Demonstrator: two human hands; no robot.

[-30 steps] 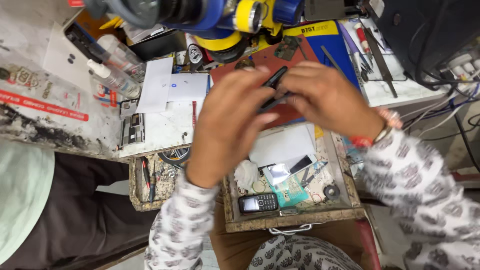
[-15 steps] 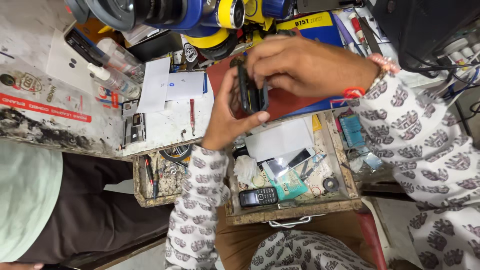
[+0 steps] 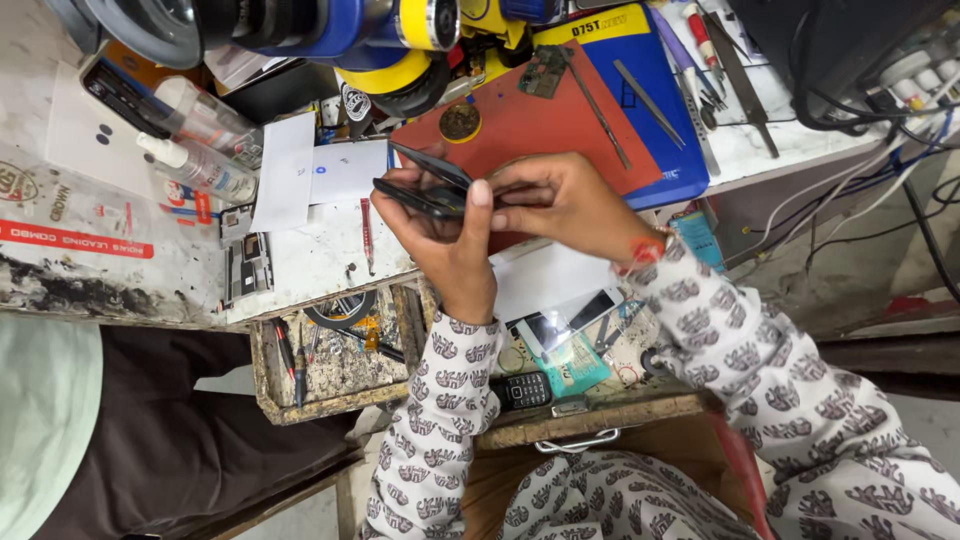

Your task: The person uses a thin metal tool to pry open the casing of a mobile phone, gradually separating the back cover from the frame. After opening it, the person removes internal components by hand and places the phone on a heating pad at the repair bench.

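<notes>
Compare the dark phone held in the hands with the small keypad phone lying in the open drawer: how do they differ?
The dark phone is held up over the bench between the left hand and right hand; the keypad phone lies untouched in the drawer. The dark phone gapes apart as two thin slabs; the keypad phone is in one piece. The dark phone shows smooth faces, the keypad phone shows buttons. Both are dark.

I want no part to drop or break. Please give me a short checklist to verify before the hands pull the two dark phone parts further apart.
1. Left hand grips the lower phone part: ok.
2. Right hand holds the upper phone part: ok.
3. The two parts gape at the far end: ok.
4. Any cable joining them inside: cannot tell.
5. Red mat lies under the hands: ok.
6. Mat free of small things: not ok, a circuit board and tweezers lie there.
</notes>
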